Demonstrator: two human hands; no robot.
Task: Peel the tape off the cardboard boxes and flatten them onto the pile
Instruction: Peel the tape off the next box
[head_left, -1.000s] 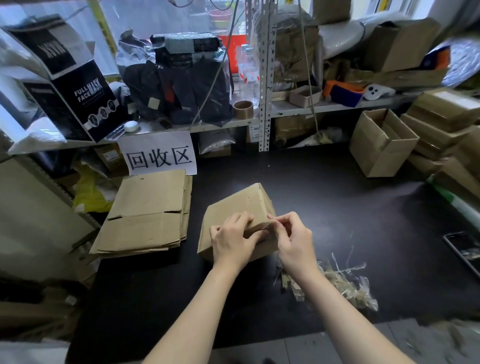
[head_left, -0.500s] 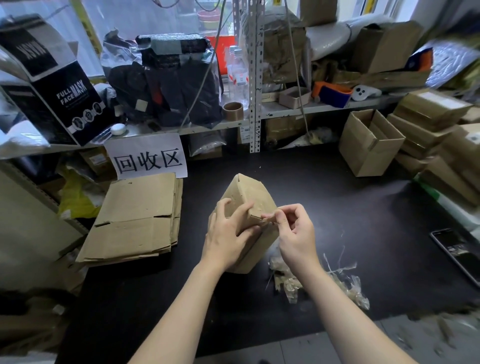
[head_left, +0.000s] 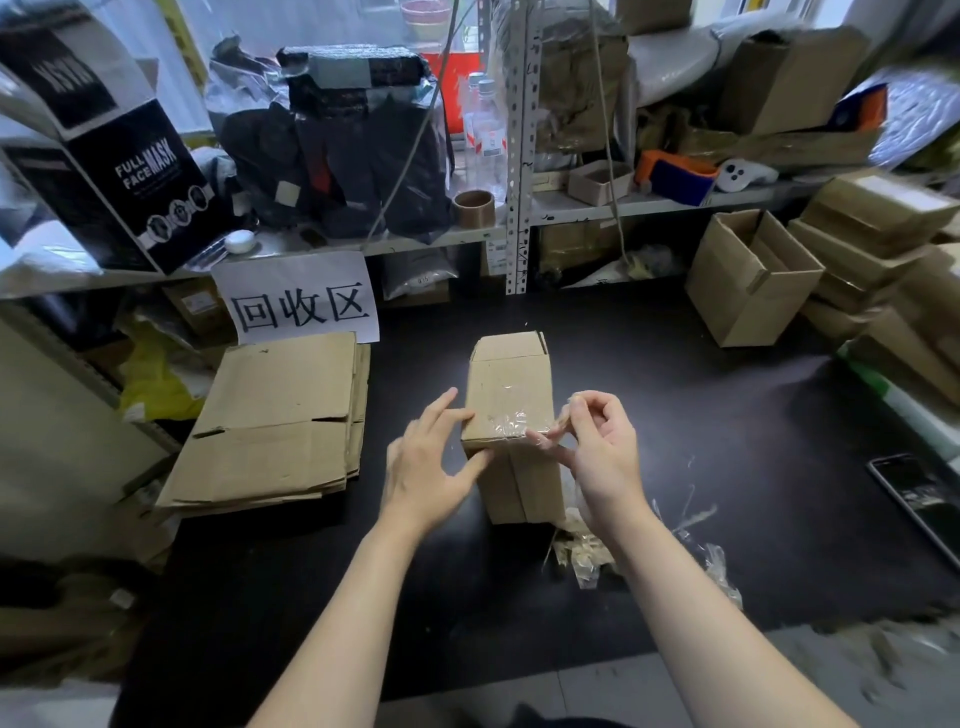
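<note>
Both forearms and hands (head_left: 431, 473) are bare, sleeveless.

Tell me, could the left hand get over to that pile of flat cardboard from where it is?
Probably yes. The left hand rests against the box, with its fingers open. The flat cardboard pile lies just to its left on the same table, and nothing stands between them.

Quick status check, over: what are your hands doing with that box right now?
Left hand open, steadying cardboard box. Right hand pinching clear tape at box edge. Flattened pile waiting left. Peeled tape scraps underneath, nothing blocking.
</note>
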